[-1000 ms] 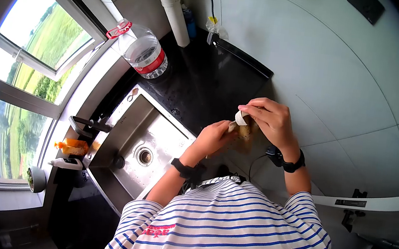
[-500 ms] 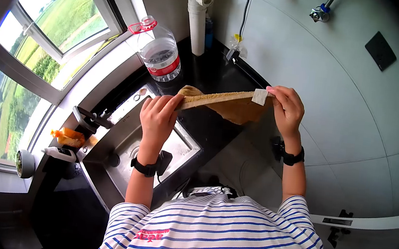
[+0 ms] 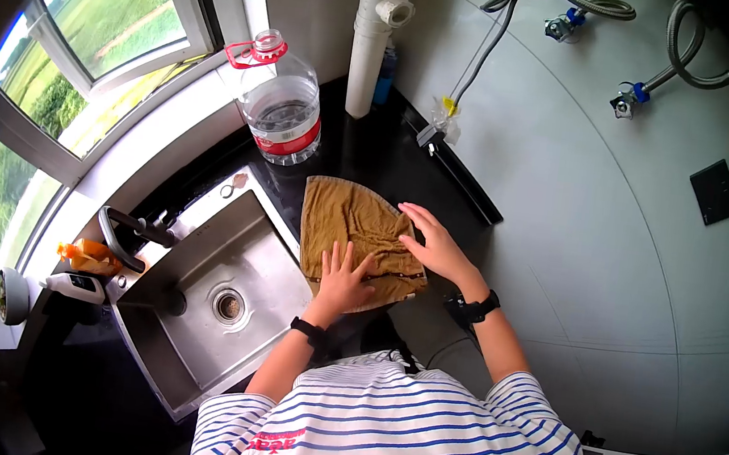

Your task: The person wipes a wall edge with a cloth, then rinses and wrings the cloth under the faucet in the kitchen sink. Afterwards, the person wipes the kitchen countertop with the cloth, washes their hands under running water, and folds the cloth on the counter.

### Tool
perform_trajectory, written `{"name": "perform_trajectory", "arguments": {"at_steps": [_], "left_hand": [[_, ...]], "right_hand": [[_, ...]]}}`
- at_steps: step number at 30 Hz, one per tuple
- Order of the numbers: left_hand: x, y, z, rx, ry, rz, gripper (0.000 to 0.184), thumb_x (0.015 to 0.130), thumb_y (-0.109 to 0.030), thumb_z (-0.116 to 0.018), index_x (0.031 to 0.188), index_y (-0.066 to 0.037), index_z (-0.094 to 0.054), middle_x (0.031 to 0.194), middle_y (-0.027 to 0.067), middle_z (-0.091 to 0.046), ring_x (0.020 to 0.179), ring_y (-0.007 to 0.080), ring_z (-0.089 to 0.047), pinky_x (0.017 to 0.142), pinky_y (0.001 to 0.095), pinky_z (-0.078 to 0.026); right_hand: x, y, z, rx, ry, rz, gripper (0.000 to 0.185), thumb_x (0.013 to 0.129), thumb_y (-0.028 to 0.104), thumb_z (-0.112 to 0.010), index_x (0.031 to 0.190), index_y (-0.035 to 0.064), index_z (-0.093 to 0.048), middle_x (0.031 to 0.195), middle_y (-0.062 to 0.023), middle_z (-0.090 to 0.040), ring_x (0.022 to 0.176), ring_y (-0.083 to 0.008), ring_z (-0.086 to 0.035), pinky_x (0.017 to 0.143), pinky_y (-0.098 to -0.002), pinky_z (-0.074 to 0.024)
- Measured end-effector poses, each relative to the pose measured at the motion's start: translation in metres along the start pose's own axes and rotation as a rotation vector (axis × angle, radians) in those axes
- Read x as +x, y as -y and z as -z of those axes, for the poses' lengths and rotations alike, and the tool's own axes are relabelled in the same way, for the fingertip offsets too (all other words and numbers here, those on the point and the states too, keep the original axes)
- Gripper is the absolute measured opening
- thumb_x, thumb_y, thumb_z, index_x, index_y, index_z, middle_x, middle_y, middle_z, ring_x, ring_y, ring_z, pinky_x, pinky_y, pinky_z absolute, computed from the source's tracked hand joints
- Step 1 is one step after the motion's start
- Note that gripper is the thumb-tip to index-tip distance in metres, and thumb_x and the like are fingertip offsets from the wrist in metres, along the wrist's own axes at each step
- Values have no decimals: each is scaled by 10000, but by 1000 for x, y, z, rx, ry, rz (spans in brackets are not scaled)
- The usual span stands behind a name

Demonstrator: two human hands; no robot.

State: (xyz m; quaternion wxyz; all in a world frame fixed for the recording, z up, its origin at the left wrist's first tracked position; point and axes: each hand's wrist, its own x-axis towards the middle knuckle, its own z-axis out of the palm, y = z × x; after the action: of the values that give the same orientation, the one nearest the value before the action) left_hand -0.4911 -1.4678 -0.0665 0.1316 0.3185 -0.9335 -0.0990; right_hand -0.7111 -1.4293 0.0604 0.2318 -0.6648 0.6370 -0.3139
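A brown cloth [image 3: 339,216] lies spread and wrinkled on the black countertop [image 3: 377,153], just right of the steel sink. My left hand [image 3: 345,284] rests on the cloth's lower part with its fingers spread. At the cloth's right edge is my right hand [image 3: 436,246], its fingers stretched out over the border and holding nothing. A dark line with small dots crosses the cloth near its lower edge.
The sink [image 3: 203,299] with its black faucet [image 3: 140,227] lies to the left. Behind it stands a large water bottle [image 3: 286,111] near a white pipe [image 3: 369,48]. An orange packet [image 3: 90,256], a white bottle [image 3: 76,286] and a bowl [image 3: 12,296] sit by the window.
The cloth, earlier bunched and then stretched between both hands in the air, now lies on the countertop. Both hands have let go of its edges and opened. The view has shifted.
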Motion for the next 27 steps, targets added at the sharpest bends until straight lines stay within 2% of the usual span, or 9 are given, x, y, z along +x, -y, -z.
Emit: {"name": "perform_trajectory", "arguments": {"at_steps": [1, 4, 7, 10, 14, 18, 20, 22, 27], "left_hand": [[3, 14, -49, -18, 47, 50, 863, 747, -642, -604, 1453, -208, -364, 1534, 231, -167, 1405, 466, -116, 1086, 635, -120], [13, 8, -65, 43, 103, 152, 880, 744, -698, -560, 1456, -219, -364, 1540, 212, -177, 1417, 433, -125, 1100, 611, -97], [15, 7, -68, 44, 102, 188, 925, 707, -740, -558, 1452, -224, -372, 1549, 179, -181, 1428, 399, -126, 1107, 601, -83], [15, 9, -69, 44, 89, 216, 964, 653, -735, -607, 1455, -259, -362, 1550, 141, -204, 1436, 361, -133, 1112, 593, -90], [18, 5, -62, -17, 111, 278, 964, 621, -729, -637, 1441, -292, -382, 1550, 119, -218, 1439, 337, -139, 1126, 568, -84], [19, 7, -61, -56, 167, 307, 977, 622, -735, -638, 1450, -292, -367, 1560, 125, -188, 1444, 340, -117, 1127, 562, -69], [22, 7, -60, -81, 172, 332, 980, 612, -730, -650, 1446, -296, -371, 1562, 115, -185, 1446, 332, -114, 1131, 555, -66], [22, 7, -58, -103, 183, 340, 990, 589, -719, -675, 1435, -297, -384, 1563, 105, -182, 1447, 323, -113, 1137, 542, -63], [23, 6, -56, -145, 176, 362, 996, 562, -691, -707, 1425, -302, -396, 1561, 89, -196, 1447, 307, -123, 1142, 535, -69]], "right_hand": [[27, 1, 5, 167, -21, -27, 519, 888, 89, -615, 1372, 54, -431, 1376, -127, -449, 1249, -256, -478, 1002, -358, -427], [116, -18, 1, 480, -127, 37, 488, 896, 26, -581, 1360, 43, -432, 1358, -83, -465, 1201, -195, -508, 968, -323, -453], [211, -46, 2, 906, -310, -132, 479, 857, 21, -573, 1319, 12, -449, 1284, -146, -487, 1127, -198, -545, 937, -298, -448], [300, -117, -2, 534, -621, -291, 574, 755, 135, -629, 1284, -19, -469, 1265, -223, -500, 1120, -301, -555, 922, -362, -450], [375, -178, 11, 410, -811, -381, 499, 713, 111, -617, 1155, -99, -521, 1155, -288, -571, 1107, -406, -543, 958, -416, -425], [394, -162, 40, 178, -585, -214, 389, 751, 157, -623, 1092, -16, -551, 1085, -267, -607, 1050, -448, -553, 889, -431, -454], [425, -193, 39, 11, -580, -112, 379, 809, 263, -604, 1113, 39, -580, 1110, -228, -616, 1053, -435, -555, 886, -449, -458], [424, -191, 49, -137, -396, -207, 418, 842, 380, -559, 1121, 75, -621, 1133, -217, -617, 1052, -421, -569, 876, -463, -471], [430, -215, 53, -124, -331, -93, 398, 772, 270, -627, 1087, 27, -627, 1105, -239, -623, 1076, -403, -572, 877, -431, -478]]}}
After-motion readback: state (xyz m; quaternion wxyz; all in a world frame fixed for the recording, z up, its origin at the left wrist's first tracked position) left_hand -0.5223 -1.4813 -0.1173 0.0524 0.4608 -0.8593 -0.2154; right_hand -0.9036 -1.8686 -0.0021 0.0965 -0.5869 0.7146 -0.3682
